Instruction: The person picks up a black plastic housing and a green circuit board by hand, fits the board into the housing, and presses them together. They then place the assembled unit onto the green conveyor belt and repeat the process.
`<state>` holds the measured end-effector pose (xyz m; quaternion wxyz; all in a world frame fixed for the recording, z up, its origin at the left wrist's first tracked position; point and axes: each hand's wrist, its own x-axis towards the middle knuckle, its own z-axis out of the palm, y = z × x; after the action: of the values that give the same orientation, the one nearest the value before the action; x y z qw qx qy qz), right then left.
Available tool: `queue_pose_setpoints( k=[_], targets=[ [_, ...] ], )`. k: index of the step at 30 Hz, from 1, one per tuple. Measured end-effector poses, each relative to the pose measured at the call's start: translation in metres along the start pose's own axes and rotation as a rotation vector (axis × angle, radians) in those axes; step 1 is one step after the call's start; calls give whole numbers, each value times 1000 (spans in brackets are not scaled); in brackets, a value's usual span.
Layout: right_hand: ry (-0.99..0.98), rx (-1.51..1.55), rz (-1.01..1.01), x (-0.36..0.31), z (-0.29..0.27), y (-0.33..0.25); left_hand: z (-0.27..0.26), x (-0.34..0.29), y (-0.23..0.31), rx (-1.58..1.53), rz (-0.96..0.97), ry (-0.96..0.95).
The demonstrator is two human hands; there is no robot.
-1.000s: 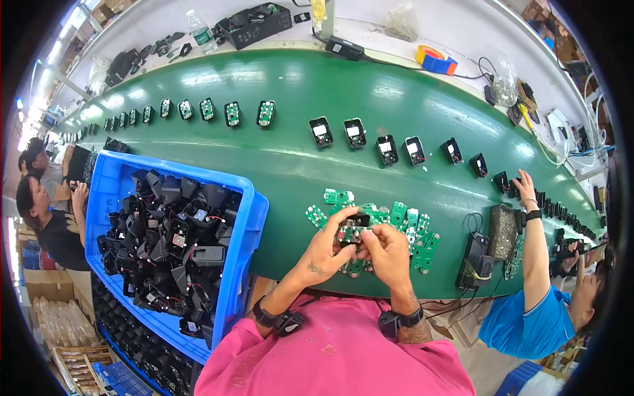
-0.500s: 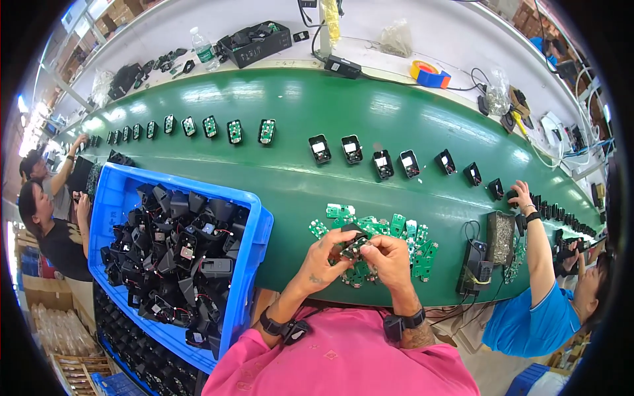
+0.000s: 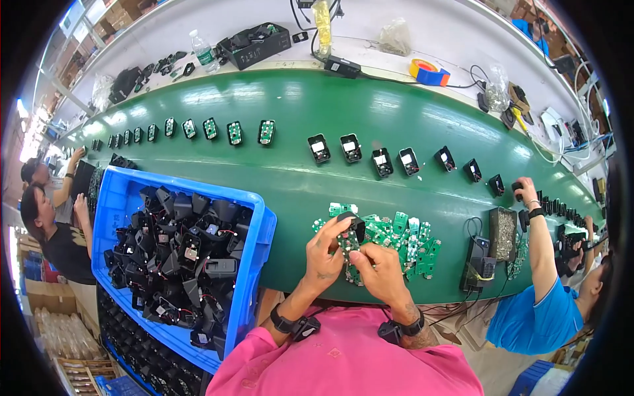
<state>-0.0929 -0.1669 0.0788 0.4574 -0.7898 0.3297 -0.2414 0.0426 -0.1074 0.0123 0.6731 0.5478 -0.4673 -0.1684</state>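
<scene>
Close above the near edge of the bench, my left hand (image 3: 323, 256) is closed around a small black plastic housing (image 3: 358, 229). A green circuit board (image 3: 348, 245) lies at the housing's open face. My right hand (image 3: 382, 269) pinches the board's lower end with thumb and fingers. How far the board sits inside the housing is hidden by my fingers. Behind and right of my hands is a loose pile of green circuit boards (image 3: 417, 243) with white parts on them.
At my left stands a blue bin (image 3: 269, 228) full of black housings with wires. Housings (image 3: 319, 149) line the green bench (image 3: 284, 181), some with boards (image 3: 267, 132). To the right are a black power unit (image 3: 477, 264) and a co-worker's arm (image 3: 543, 251). Other people sit far left.
The housing and board have turned more upright in my hands, and my right thumb has moved to the board's lower end. At the right, the co-worker's hand has shifted slightly.
</scene>
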Motion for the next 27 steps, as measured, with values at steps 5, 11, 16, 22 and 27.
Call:
queue_pose_setpoints(
  k=[5,11,16,22,27],
  targets=[
    [78,34,-65,3,4,6,0,-2,7,118,-35,-12],
    [210,-113,-110,5,12,9,-2,3,17,-146,-279,-16],
    [215,-253,-106,8,13,14,-13,9,28,-362,-427,-126],
    [108,-438,-66,7,16,21,-16,7,19,-203,-463,-138],
    [82,-11,76,13,7,11,-14,7,19,-310,-537,-186]
  ],
)
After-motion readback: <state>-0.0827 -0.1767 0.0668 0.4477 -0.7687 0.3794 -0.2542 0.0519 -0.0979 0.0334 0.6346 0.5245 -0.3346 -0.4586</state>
